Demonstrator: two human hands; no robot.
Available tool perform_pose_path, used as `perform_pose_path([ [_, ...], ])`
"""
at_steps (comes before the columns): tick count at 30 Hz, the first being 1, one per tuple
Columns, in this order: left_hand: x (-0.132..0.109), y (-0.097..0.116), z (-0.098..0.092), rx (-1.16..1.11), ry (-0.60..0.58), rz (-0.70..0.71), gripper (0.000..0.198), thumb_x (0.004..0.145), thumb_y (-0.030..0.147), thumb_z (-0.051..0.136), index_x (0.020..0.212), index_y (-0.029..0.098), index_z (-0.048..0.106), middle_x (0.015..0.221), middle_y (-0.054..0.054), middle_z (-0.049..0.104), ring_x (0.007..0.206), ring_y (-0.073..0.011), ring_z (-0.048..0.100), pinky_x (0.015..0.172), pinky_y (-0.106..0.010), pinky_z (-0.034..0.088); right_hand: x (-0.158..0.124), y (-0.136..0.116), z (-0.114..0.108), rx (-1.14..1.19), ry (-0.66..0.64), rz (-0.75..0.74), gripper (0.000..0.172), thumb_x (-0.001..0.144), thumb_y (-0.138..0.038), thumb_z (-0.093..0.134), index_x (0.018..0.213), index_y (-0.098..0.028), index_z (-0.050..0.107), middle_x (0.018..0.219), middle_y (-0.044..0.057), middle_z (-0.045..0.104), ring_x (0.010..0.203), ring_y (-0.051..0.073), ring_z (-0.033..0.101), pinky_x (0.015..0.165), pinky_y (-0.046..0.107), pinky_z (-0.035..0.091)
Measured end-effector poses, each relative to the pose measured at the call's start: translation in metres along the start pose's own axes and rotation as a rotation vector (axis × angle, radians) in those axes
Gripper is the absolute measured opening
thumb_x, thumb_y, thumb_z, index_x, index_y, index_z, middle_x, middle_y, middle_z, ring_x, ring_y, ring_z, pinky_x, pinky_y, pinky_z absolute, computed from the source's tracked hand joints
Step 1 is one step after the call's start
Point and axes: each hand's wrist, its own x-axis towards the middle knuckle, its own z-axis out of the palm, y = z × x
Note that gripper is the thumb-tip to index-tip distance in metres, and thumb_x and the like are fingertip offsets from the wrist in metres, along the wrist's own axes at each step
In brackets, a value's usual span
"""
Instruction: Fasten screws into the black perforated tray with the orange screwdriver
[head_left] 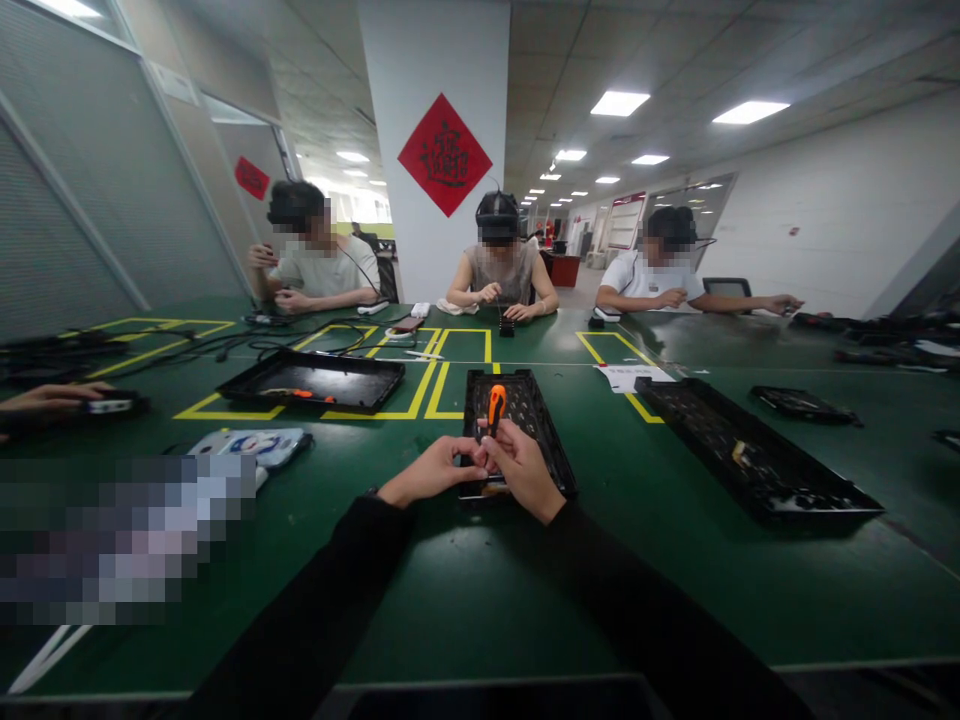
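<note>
An orange and black screwdriver (496, 405) stands nearly upright over a black tray (551, 440) that holds many small pieces. My right hand (525, 468) is closed round the screwdriver's lower part. My left hand (439, 468) meets it from the left, thumb and fingers pinched together near the screwdriver's lower end. What the left fingers hold is too small to make out. Both hands are above the near half of the tray. A small yellowish item (493, 488) shows at the tray's near edge, below the hands.
On the green table (480, 600), a black tray (352, 385) with orange items lies left, a long black tray (765, 470) right. A patterned pouch (251, 445), cables (225, 340) and a paper (634, 378) lie around. Three people sit opposite; another person's hand (45, 400) is far left.
</note>
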Motion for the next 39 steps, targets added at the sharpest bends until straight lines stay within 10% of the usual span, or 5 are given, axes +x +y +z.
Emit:
perform_pose_path([
  [39,0.001,-0.007,0.004,0.011,0.04,-0.036,0.02,0.071,0.031,0.063,0.074,0.012,0.058,0.078,-0.002,0.061,0.077,-0.014,0.054,0.079,-0.029,0.042,-0.001,-0.002,0.001,0.001,0.014,-0.009,0.028,0.085,-0.035,0.049,0.105,-0.016,0.053,0.073,0.002,0.059,0.064,0.011,0.056,0.059,0.023,0.046],
])
